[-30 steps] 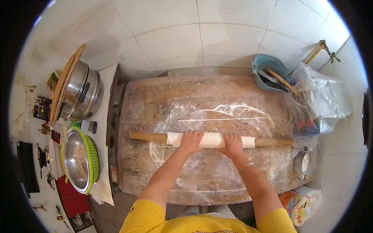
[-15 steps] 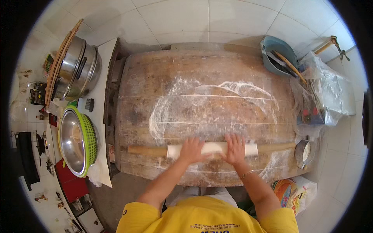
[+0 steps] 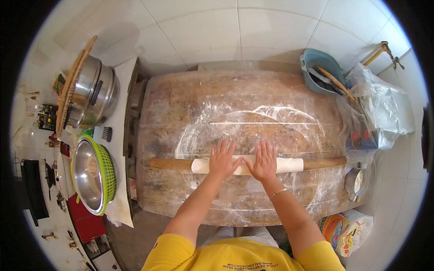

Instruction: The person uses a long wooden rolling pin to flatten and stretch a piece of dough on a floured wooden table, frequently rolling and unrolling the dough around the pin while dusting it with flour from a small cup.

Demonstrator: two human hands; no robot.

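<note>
A pale dough sheet [image 3: 289, 165] lies wound in a smooth tube around the middle of a long wooden rolling pin [image 3: 169, 164], whose bare ends show on both sides. The winding looks done; the sheet has yet to be opened out, and its thickness cannot be judged while it is rolled up. Pin and dough share one long axis, running left to right across the person's front, nearly level. They rest on the nearer half of the wooden surface [image 3: 181, 99]. The left hand [image 3: 221, 159] and right hand [image 3: 263, 161] lie flat over the dough, fingers extended and pointing away from the person, thumbs close together; neither is wrapped around it. Beyond them is streaked white flour [image 3: 280, 113]; a blue basin [image 3: 307, 74] stands at the far right corner.
</note>
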